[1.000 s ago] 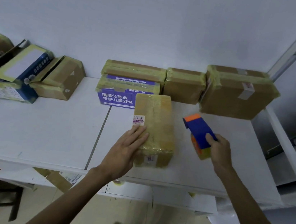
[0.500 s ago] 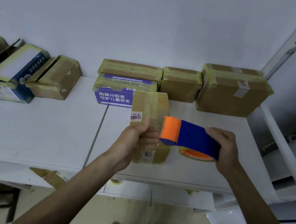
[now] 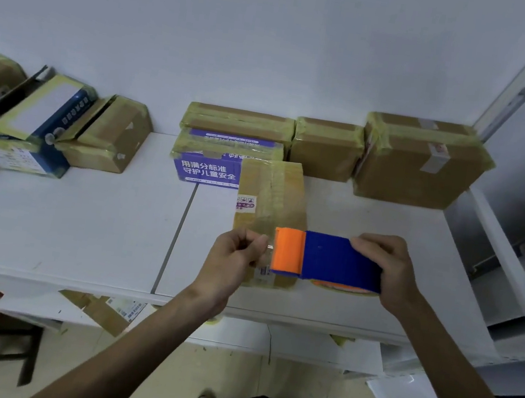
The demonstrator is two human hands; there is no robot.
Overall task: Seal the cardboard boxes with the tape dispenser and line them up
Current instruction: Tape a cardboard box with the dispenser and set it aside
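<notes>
A long taped cardboard box [image 3: 271, 196] lies on the white table [image 3: 84, 225], its near end hidden by my hands. My right hand [image 3: 385, 271] grips the blue end of the blue and orange tape dispenser [image 3: 323, 257], held level above that box. My left hand [image 3: 233, 258] is curled at the dispenser's orange end and pinches the clear tape end there. A row of taped boxes stands against the wall: two stacked boxes with purple print [image 3: 224, 150], a small box [image 3: 326, 150] and a larger one [image 3: 419, 162].
More boxes, some with open flaps, crowd the table's back left [image 3: 43, 126]. A metal shelf frame [image 3: 509, 238] runs along the right. Cardboard scraps lie on a lower shelf [image 3: 106, 310] under the table's front edge.
My right hand lifted the dispenser from the table and swung it level over the long box. My left hand left the box top and came to the dispenser's orange end.
</notes>
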